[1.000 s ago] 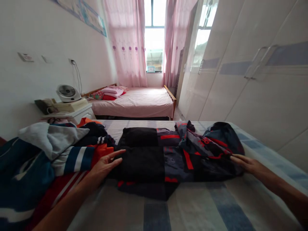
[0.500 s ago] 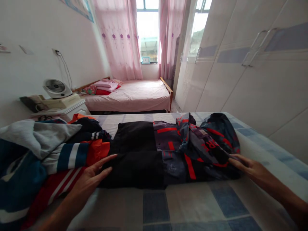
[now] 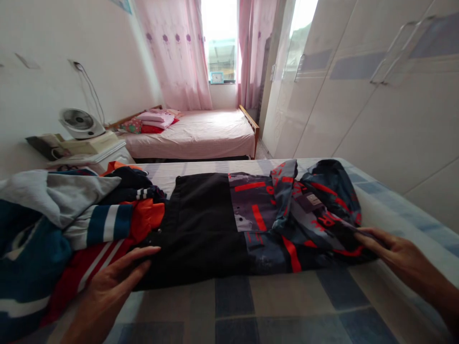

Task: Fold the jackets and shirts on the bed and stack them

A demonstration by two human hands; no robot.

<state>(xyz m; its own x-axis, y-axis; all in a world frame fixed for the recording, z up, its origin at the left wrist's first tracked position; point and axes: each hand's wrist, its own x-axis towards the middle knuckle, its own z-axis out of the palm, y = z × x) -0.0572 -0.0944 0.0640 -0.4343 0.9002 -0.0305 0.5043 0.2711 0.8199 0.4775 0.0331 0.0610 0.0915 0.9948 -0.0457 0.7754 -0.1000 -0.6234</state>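
A black, grey and red hooded jacket [image 3: 204, 205] lies folded lengthwise across the bed, its hood [image 3: 330, 191] at the right end. My left hand [image 3: 111, 282] is at the black hem, its thumb and fingers closing on the near edge; the fingertips are partly hidden against the dark cloth. At the opposite end, my right hand [image 3: 390, 248] pinches the jacket's edge near the hood. A pale label shows inside the collar.
To the left, a heap of clothes [image 3: 96, 229] touches the jacket's hem. Blue-and-white checked bedding [image 3: 287, 306] lies underneath. Beyond are a pink bed [image 3: 201, 136], a small fan [image 3: 81, 122] on a cabinet, and a white wardrobe [image 3: 380, 124] along the right wall.
The jacket's hem has shifted left with my left hand, and its collar end right with my right hand. It looks flatter and more stretched. The view has tilted slightly downward.
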